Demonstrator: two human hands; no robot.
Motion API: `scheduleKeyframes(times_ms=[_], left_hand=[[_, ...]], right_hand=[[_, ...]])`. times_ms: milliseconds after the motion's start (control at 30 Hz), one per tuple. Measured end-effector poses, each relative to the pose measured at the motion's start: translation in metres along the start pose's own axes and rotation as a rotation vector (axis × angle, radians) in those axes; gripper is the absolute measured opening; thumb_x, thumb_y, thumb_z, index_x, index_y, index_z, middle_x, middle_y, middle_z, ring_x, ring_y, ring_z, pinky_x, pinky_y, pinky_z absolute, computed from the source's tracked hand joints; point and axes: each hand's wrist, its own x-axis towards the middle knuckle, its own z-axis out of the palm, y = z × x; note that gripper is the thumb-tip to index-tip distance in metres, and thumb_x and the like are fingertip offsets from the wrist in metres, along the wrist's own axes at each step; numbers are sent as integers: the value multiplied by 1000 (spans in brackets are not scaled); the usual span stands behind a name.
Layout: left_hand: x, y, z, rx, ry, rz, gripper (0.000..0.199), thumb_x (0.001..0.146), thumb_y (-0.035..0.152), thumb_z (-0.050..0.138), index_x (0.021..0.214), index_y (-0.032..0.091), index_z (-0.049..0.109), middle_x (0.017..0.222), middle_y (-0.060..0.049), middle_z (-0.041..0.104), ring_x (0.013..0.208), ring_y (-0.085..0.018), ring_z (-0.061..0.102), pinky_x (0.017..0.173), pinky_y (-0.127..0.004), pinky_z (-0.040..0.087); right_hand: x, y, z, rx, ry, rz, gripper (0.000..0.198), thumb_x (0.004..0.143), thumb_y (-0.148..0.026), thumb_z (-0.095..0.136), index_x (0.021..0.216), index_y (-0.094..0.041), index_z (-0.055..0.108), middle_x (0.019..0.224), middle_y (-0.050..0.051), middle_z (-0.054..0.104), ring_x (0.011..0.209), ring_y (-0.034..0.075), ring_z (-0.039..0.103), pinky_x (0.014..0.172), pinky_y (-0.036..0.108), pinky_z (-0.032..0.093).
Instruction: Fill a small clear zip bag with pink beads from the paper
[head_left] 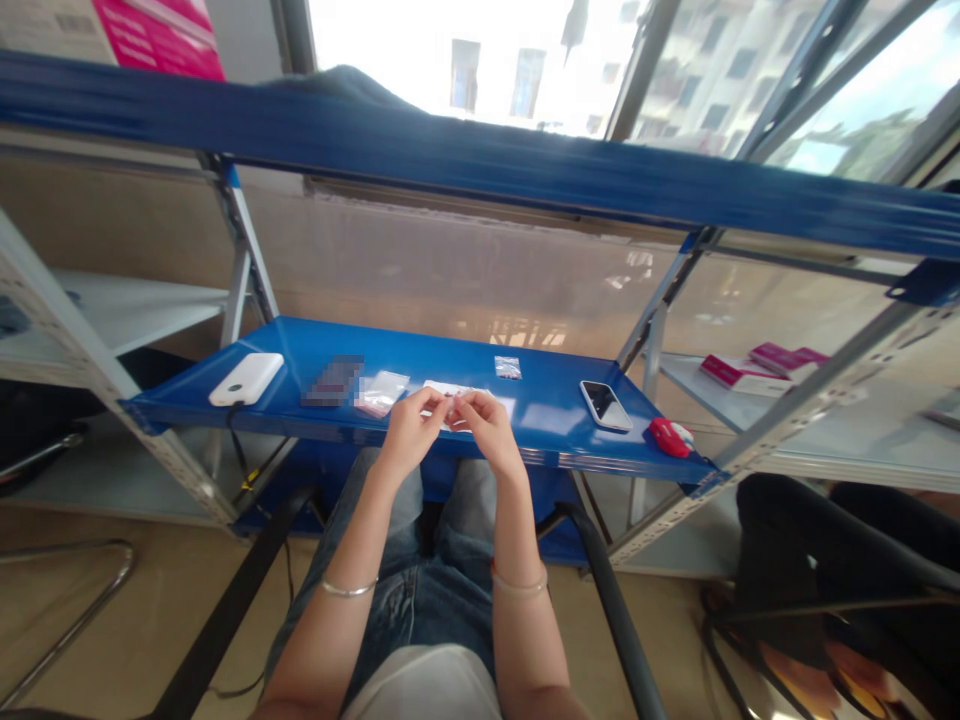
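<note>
White clothing (424, 685) and the wearer's forearms (525, 565) come nearest the camera, while the left hand (409, 430) and right hand (489, 420) meet over a white sheet (444, 387), fingertips drawn together and pinching a small item (452, 403) too tiny to identify. Left of the sheet lies a clear bag (382, 393), and beyond the sheet, slightly right, a smaller packet (508, 367), neither being touched. Handling seems under way rather than finished, since the item is between the fingers; how much is done or left cannot be told.
</note>
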Motion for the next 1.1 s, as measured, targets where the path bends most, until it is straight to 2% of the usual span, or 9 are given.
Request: scheduleKeyframes(times_ms=[167,300,367,567,633,767,867,1000,1100], left_hand=[[1,-12,11,161,160,62,16,85,29,49,75,19,56,72,-3,66,68,-16,64,64,-25,49],[4,-24,7,292,348,71,16,85,30,50,77,19,57,75,-4,67,68,-17,63,65,-27,48],[4,-25,3,288,377,71,17,84,32,51,77,19,59,75,-4,68,66,-16,63,63,-25,48],[0,-18,6,291,330,120,16,83,30,55,80,20,66,77,-3,71,68,-15,64,64,-24,49],[-1,-17,11,310,332,140,15,84,27,55,81,20,68,81,-4,72,72,-15,65,66,-24,49],[-4,-13,18,291,331,182,17,86,27,52,83,20,68,87,-4,72,74,-14,64,67,-24,48],[-6,-8,20,276,287,175,19,87,29,51,84,21,68,92,-4,72,79,-15,65,70,-26,49],[-4,-8,16,286,203,185,21,87,30,50,87,22,68,99,-6,71,95,-19,63,83,-31,50],[1,-16,7,331,108,233,26,88,25,45,104,22,66,116,-6,65,113,-21,56,99,-37,43]], right_hand=[[4,12,9,-176,100,-110,24,79,-42,54,71,-20,51,67,1,60,67,15,61,64,29,52],[2,14,16,-229,37,-84,21,78,-38,52,68,-21,46,64,-1,58,67,17,62,62,29,50],[0,12,20,-276,50,-72,19,78,-35,51,67,-21,45,63,-1,58,67,16,61,62,28,49],[-4,2,25,-447,417,-158,15,72,-30,61,80,-20,52,85,0,58,69,14,59,62,27,48],[-6,-1,23,-507,461,-189,10,73,-28,61,79,-21,58,94,2,57,76,15,60,66,28,49],[-6,0,19,-562,467,-175,13,77,-27,57,82,-23,70,112,6,57,92,19,59,75,31,49],[-3,5,15,-528,409,-122,19,79,-29,57,91,-24,71,115,7,59,95,20,59,80,33,49],[1,13,5,-515,328,-116,31,75,-29,63,105,-25,69,120,8,57,102,23,57,87,37,48],[3,16,-6,-562,301,-127,39,69,-29,70,107,-24,69,127,10,52,115,27,51,95,40,44]])
